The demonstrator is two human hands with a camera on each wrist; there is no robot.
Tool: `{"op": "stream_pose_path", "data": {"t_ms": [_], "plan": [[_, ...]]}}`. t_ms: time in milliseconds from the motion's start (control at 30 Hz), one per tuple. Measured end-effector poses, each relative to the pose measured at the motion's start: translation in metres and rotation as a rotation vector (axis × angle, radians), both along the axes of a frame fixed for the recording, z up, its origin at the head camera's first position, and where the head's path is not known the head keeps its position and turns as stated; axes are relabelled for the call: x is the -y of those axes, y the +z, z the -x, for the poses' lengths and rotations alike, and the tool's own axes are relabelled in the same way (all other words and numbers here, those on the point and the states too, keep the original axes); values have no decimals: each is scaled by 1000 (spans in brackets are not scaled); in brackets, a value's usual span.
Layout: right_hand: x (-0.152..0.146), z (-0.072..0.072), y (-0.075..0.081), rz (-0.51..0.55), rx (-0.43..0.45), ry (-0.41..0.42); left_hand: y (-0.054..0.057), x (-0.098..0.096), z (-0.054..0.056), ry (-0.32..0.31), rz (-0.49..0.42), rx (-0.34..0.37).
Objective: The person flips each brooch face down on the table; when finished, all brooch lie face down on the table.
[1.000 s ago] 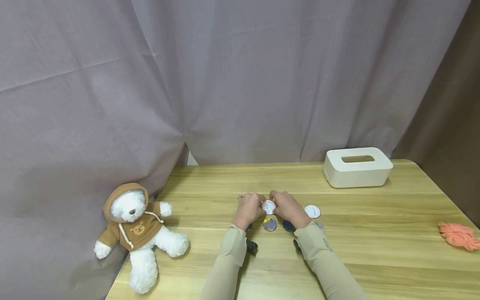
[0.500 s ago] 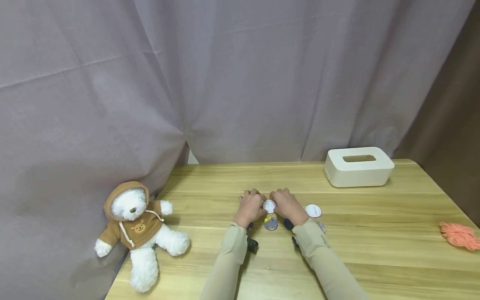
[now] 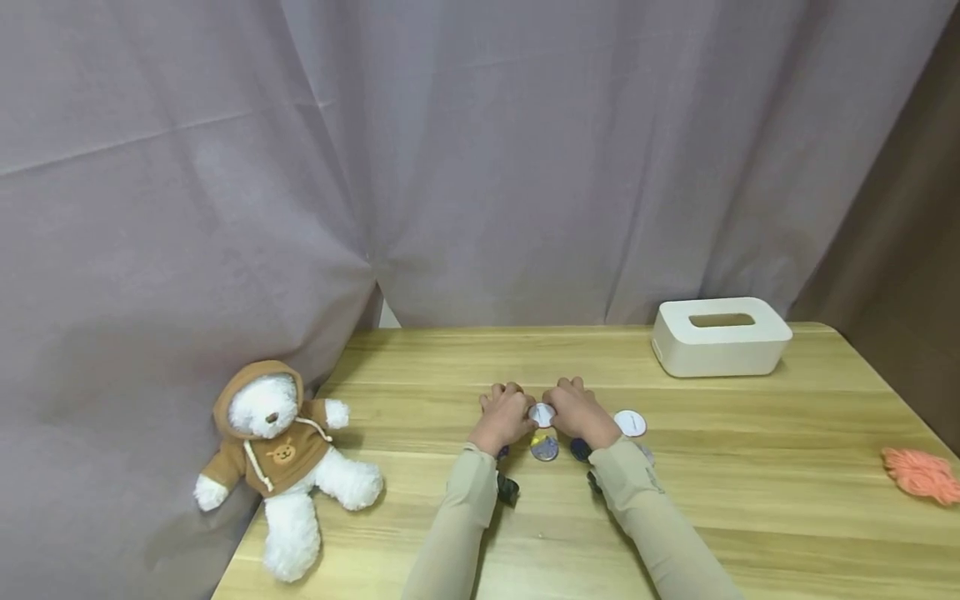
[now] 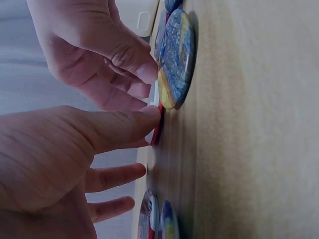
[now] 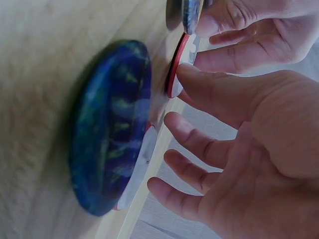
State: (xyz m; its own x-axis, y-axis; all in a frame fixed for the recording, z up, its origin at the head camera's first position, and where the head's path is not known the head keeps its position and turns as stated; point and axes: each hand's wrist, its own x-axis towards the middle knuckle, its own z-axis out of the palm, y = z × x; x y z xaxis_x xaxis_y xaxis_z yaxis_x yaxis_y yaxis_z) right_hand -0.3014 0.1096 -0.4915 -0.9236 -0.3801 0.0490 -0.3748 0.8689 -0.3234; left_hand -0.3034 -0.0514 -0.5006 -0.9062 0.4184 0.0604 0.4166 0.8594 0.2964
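A round button badge [image 3: 542,414] lies white back up between the two hands in the head view, its rim red in the wrist views. My left hand [image 3: 504,418] pinches its left edge with thumb and forefinger. On the opposite edge, the thumb and forefinger of my right hand [image 3: 579,415] grip it, other fingers spread apart from it. Just nearer than this badge is a picture badge in yellow and blue [image 4: 177,59]. A dark blue badge [image 5: 110,129] sits by the right wrist, with another white-backed badge [image 3: 630,423] farther right.
A white teddy bear in a brown hoodie [image 3: 281,450] sits at the table's left edge. At the back right stands a cream tissue box [image 3: 722,350]. Coral yarn [image 3: 922,475] lies at the far right. A grey curtain [image 3: 495,167] hangs behind the wooden table [image 3: 750,467].
Both hands keep their hold on the white-backed badge, which looks slightly more tilted now. The whole head view has shifted a little; the other things stay in place.
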Motion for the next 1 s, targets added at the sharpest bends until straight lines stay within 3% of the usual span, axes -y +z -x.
{"op": "stream_pose_path", "data": {"t_ms": [200, 367, 633, 1000], "plan": [[2, 0, -1, -14, 1, 13, -2, 3, -1, 21, -16, 26], [8, -3, 3, 10, -24, 38, 0, 8, 0, 39, -43, 5], [24, -3, 7, 38, 31, 71, 5, 23, 0, 77, -134, 34], [39, 1, 3, 31, 17, 108, 3, 42, 0, 118, -161, 9]]}}
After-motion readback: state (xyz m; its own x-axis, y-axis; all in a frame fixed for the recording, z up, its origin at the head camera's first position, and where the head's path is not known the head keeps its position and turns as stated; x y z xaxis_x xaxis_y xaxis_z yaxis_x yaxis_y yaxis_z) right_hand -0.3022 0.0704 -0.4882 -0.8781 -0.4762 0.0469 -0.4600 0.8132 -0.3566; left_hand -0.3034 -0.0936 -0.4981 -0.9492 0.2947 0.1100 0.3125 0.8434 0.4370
